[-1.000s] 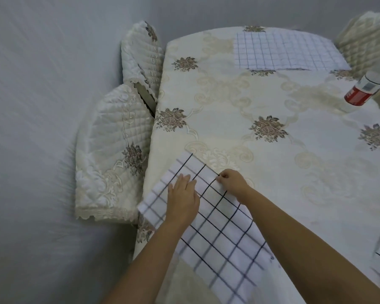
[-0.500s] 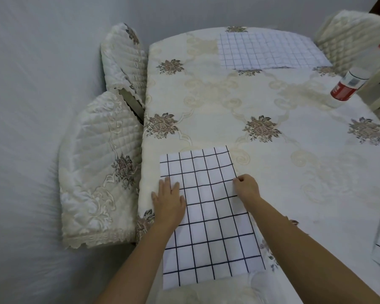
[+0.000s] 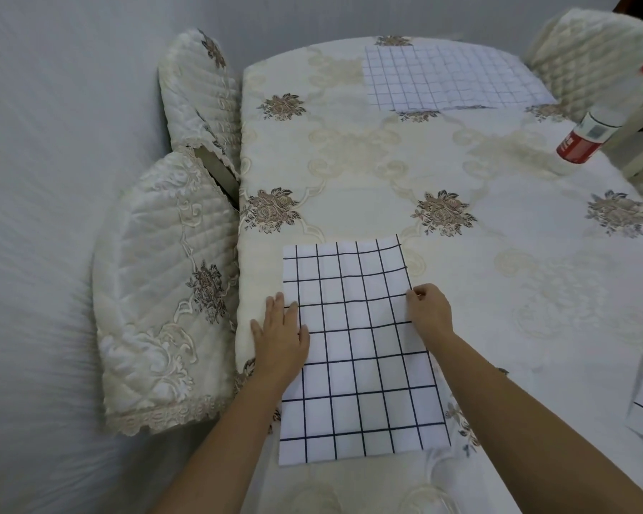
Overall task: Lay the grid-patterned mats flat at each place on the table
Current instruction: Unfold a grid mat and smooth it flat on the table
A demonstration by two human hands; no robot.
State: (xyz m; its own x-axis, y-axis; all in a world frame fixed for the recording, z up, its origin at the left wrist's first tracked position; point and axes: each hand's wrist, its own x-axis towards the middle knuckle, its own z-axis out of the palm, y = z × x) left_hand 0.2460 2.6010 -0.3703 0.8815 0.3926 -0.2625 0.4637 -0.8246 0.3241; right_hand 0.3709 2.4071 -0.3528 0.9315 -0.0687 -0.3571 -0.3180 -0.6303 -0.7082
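Since a second ago, the white fabric mat with dark grid lines [image 3: 361,365] has swung from diagonal to square at the near left corner of the cream floral-clothed table [image 3: 368,172]. Its long axis runs from near edge to far edge. The left hand [image 3: 281,337] presses flat, fingers straight, on its left edge, and the right hand [image 3: 429,313] pinches its right edge.

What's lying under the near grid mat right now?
Only the floral tablecloth shows around the near grid mat, which lies flat on it. The patch directly beneath is covered.
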